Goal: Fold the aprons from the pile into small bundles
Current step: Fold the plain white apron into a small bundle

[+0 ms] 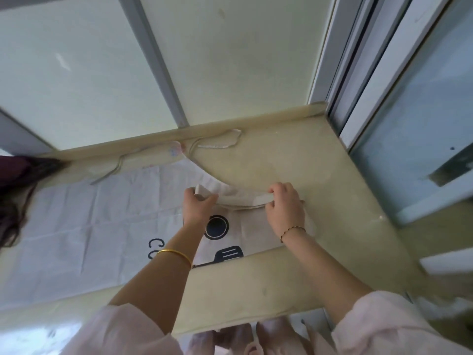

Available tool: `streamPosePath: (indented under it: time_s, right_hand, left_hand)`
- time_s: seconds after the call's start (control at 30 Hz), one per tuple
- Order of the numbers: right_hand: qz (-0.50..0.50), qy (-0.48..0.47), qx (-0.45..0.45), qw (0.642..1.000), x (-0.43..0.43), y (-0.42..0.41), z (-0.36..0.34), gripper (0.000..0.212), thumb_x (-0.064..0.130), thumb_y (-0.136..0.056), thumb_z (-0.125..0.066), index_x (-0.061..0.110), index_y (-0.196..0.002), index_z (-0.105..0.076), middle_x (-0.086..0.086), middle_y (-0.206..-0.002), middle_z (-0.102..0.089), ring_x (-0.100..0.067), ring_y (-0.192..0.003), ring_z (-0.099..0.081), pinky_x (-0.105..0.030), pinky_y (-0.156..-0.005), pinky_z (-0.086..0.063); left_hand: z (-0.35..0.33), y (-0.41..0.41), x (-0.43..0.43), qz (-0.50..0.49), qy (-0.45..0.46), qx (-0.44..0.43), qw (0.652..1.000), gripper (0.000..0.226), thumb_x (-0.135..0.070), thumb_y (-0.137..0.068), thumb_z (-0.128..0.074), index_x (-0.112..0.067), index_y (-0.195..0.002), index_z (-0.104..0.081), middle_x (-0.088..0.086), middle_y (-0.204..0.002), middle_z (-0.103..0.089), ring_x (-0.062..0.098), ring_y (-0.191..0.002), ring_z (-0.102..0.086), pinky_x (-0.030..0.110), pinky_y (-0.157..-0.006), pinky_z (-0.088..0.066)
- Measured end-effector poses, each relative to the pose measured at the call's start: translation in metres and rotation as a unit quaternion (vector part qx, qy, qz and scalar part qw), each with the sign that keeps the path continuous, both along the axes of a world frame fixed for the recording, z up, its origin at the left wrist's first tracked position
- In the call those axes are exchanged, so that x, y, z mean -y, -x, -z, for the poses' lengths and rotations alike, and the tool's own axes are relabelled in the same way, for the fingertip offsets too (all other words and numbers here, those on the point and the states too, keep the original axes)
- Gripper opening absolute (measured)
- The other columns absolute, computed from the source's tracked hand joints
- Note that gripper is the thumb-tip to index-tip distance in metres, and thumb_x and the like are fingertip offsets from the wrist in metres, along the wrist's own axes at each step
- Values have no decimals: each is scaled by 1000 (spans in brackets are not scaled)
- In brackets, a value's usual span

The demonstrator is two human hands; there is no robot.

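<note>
A white apron [84,221] with black kitchen prints lies spread flat on a beige stone ledge [332,190]. Its right end is folded over into a narrow band [238,196]. My left hand [198,204] pinches the left end of that band, and my right hand [285,203] pinches its right end. Both lift the fold slightly off the cloth. The apron's thin strap [217,142] trails in loops along the back of the ledge. A printed black circle [217,226] and a spatula shape [227,253] show between my wrists.
Frosted window panes [76,73] rise directly behind the ledge, and a sliding window frame [358,73] borders it on the right. Someone's dark hair [15,196] hangs in at the left edge. The ledge's front lip [256,290] drops off toward me.
</note>
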State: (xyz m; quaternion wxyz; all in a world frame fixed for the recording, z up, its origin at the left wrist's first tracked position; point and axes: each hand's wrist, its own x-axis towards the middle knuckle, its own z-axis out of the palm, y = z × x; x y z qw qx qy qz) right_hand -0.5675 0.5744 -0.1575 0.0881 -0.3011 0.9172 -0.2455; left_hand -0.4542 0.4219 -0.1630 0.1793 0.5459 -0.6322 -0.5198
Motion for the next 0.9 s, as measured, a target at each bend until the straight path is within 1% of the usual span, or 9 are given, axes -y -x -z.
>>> streamPosePath:
  time_s: [0.13,0.2,0.27,0.33,0.47,0.6,0.73,0.8,0.9]
  right_hand:
    - [11,-96,15,995,4,2,16,19,18,-92,-48,11,-108,-57,-11,-114,-52,-30,-106,-50,-35,-88,-40]
    - [33,-107,11,994,4,5,20,20,19,-93,-46,9,-106,-57,-14,-113,-52,-32,-107,-50,-38,-89,-40]
    - [46,-125,7,991,8,7,19,21,20,-93,-45,7,-106,-57,-16,-112,-53,-34,-106,-50,-40,-88,-42]
    - [50,-148,-4,988,20,4,13,21,22,-94,-45,9,-107,-56,-13,-113,-52,-33,-106,-51,-37,-82,-43]
    - [-18,-85,5,996,71,-23,-5,17,13,-93,-44,9,-107,-53,-11,-113,-50,-29,-100,-50,-32,-69,-39]
    - [-95,-29,10,995,144,-54,-24,24,7,-91,-45,9,-114,-54,-10,-117,-49,-27,-103,-50,-28,-73,-38]
    - [-151,-51,-9,987,217,-73,-29,28,5,-92,-44,10,-118,-51,-9,-121,-49,-26,-108,-48,-33,-80,-43]
    - [-183,-102,-32,977,251,-80,-23,33,-1,-89,-43,10,-119,-49,-10,-123,-49,-28,-111,-47,-36,-81,-43]
    - [-233,-200,-80,948,289,-86,-8,38,-7,-84,-45,9,-118,-45,-11,-122,-46,-29,-113,-45,-36,-75,-41]
  left_hand:
    - [7,-15,12,-19,21,83,996,30,-11,-86,-61,-14,-113,-47,6,-101,-53,21,-85,-53,31,-66,-44]
    - [12,-24,20,4,39,129,991,27,-10,-88,-57,-12,-114,-48,6,-104,-53,21,-86,-52,30,-68,-43]
    - [16,-34,30,48,81,188,978,18,-12,-89,-54,-13,-106,-50,8,-107,-55,21,-85,-52,29,-69,-42]
    - [18,-46,45,68,112,214,968,11,-13,-89,-53,-15,-99,-50,9,-108,-55,22,-85,-54,31,-71,-44]
    - [9,-69,88,60,117,223,966,19,-12,-89,-47,-12,-107,-52,9,-115,-53,26,-90,-56,38,-77,-50]
    - [-3,-95,151,87,153,240,955,28,-9,-90,-47,-9,-118,-53,10,-124,-48,27,-99,-55,33,-80,-45]
    - [-6,-118,216,186,198,273,923,39,-5,-90,-46,-10,-129,-51,9,-133,-46,26,-117,-49,34,-94,-43]
    - [-5,-125,241,257,217,301,892,45,-6,-90,-46,-13,-135,-46,8,-139,-42,27,-125,-42,39,-100,-41]
    - [-3,-127,270,350,246,335,840,51,-10,-92,-48,-14,-142,-37,7,-143,-35,28,-130,-34,39,-104,-35]
